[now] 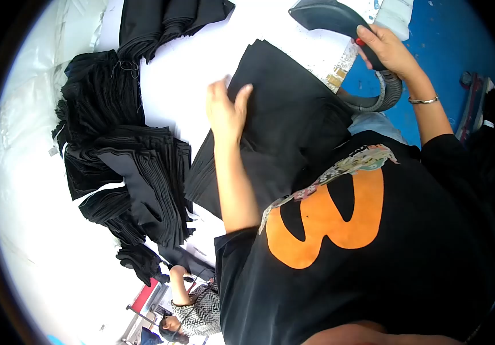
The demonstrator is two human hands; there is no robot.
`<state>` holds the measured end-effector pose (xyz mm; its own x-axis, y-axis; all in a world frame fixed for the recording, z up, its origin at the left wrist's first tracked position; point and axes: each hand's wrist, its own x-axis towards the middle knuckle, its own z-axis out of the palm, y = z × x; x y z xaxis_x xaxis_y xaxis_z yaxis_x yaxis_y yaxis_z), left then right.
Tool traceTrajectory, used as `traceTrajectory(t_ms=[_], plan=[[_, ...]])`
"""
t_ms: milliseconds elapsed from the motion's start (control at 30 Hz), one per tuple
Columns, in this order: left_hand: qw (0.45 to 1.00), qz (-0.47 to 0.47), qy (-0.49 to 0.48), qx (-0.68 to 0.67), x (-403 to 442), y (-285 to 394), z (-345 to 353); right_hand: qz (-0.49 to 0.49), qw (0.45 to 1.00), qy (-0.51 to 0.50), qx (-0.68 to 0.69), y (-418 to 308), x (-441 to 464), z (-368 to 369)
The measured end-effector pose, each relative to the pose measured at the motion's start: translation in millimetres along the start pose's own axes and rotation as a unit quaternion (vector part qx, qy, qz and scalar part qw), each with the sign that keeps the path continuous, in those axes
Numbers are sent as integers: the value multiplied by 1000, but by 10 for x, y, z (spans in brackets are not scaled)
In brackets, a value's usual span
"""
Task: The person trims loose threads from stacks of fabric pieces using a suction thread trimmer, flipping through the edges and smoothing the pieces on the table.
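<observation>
My left hand (pixel 227 112) is open, fingers stretched and thumb spread, at the left edge of a stack of black fabric pieces (pixel 293 98). The thumb rests against the cloth, while the fingertips reach over the white table beside it. My right hand (pixel 382 49) is wrapped round the handle of a black nozzle (pixel 330 16) with a red button near the thumb. From the handle a ribbed black hose (pixel 391 92) curves down and back toward my body. The nozzle's wide head is above the table, beyond the fabric stack and apart from it.
Several folded black fabric bundles (pixel 101 92) line the left of the white table (pixel 167 86), with another thick stack (pixel 149 178) nearer me. More black cloth (pixel 172 17) lies at the top. A blue floor (pixel 437 34) shows at right. Another person (pixel 198 310) is at lower left.
</observation>
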<state>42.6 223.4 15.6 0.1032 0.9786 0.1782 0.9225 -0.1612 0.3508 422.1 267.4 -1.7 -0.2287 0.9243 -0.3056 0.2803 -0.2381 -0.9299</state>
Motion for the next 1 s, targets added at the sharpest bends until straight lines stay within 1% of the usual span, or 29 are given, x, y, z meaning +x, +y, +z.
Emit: traceTrajectory(t_ms=[33,100,133,167,233,267,333,400,433,467,500,533,567,633,700,733,767,833,867,900,933,967,1000], plan=[[998,10,52,36,56,-59,212,20,1000,-6,11,-71,-51,38],[998,-38,-25,39,47,81,514,2,1000,-22,20,26,-105,84],[999,-40,-25,26,5,137,555,18,999,-28,-10,52,-157,61],[999,-39,-24,13,-20,187,563,29,999,-29,-4,71,-225,49],[1000,-27,-14,-2,-111,220,590,56,998,-27,30,82,-433,0],[1000,-5,-8,-13,-140,215,601,60,997,-27,27,89,-457,25],[999,31,-5,-23,-189,250,599,21,994,-97,-39,90,-403,195],[999,37,-7,-37,-240,266,613,7,994,-82,-71,-84,-242,549],[998,41,0,-52,-239,279,595,-96,992,52,-64,71,-116,768],[995,33,11,-89,-254,286,566,-74,997,31,-17,22,-87,761],[996,36,13,-80,-273,245,581,-52,998,8,30,-90,-82,719],[994,42,39,-94,-260,178,623,-1,999,-28,28,-195,-205,549],[991,46,67,-110,-226,153,642,-14,998,-64,26,-165,-281,365],[990,42,99,-93,-82,280,616,49,995,-91,9,40,-272,156],[966,-33,55,-252,70,342,707,40,993,-111,-10,58,-156,268],[955,-57,86,-279,126,381,745,35,990,-134,4,115,3,384],[954,-74,89,-278,156,399,748,-40,997,-65,-17,136,128,483],[951,-86,53,-291,154,300,741,57,987,-106,103,-174,152,423],[954,-86,47,-283,157,275,720,48,989,-112,88,-177,169,309],[939,-121,40,-318,142,267,715,41,990,-112,77,43,248,209],[921,-159,38,-355,132,268,716,47,987,-143,51,157,208,60],[919,-163,45,-356,154,261,719,54,987,-145,38,89,173,-7],[926,-137,47,-349,167,258,738,61,987,-147,25,23,139,-72]])
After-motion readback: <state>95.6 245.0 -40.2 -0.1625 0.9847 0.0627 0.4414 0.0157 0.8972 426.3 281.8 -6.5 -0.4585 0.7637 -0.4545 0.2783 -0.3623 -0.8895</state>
